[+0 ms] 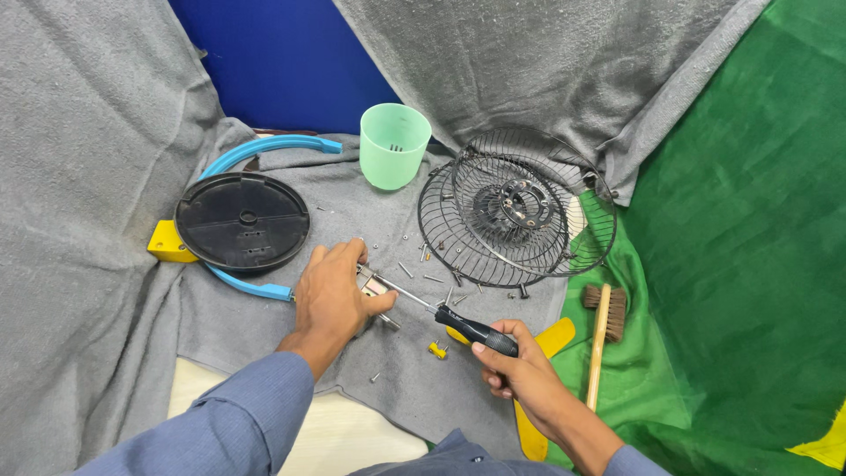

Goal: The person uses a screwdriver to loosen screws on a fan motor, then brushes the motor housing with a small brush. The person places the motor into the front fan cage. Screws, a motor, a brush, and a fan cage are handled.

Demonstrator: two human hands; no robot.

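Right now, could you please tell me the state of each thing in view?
Left hand: pressed on a small metal part.
Right hand: gripping screwdriver, tip at that part.
Green cup: upright, open.
Wire grilles: detached, stacked.
Black disc: lying flat.
Brush: lying unused.
Screws: scattered loose.

Grey cloth (264, 330) covers surface: black disc (242, 220) left, green cup (394, 145) far, wire fan guards (515, 211) right, loose screws (405, 269) centre.
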